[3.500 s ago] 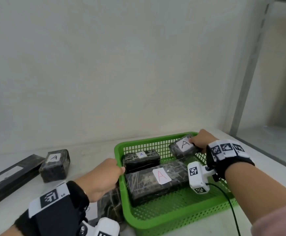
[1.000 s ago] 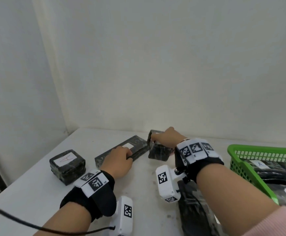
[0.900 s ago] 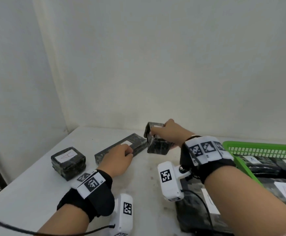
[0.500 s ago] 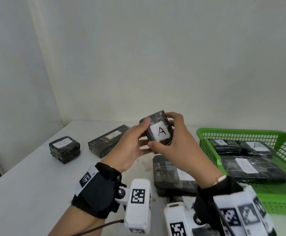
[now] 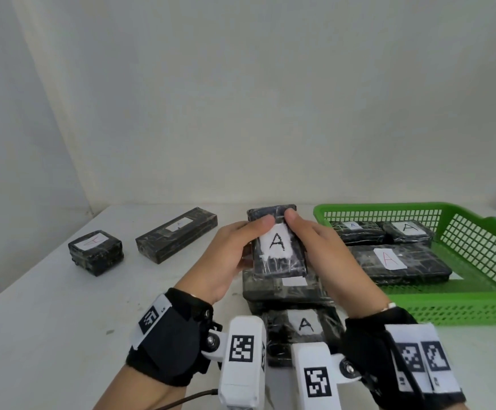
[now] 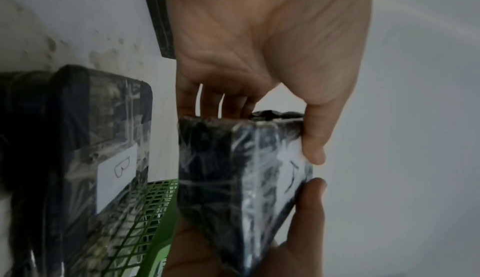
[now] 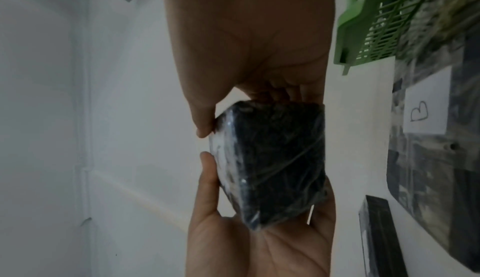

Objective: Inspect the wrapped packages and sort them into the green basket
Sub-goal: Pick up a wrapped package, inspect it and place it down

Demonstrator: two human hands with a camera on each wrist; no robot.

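- desk [image 5: 48, 321] — white, carries loose wrapped packages
- green basket [image 5: 477, 303] — to the right of both hands, three A-labelled packages already inside
- right hand [image 5: 326, 261] nearer the basket; left hand [image 5: 226, 261] on the far side
- held package [image 5: 279, 253] — black, label "A" up, long axis pointing away, raised above the desk, fingers of both hands curled round its sides

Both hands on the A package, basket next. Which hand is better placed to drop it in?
Right. The right hand grips the package on the side facing the green basket; the left hand holds the far side and would likely have to cross over.
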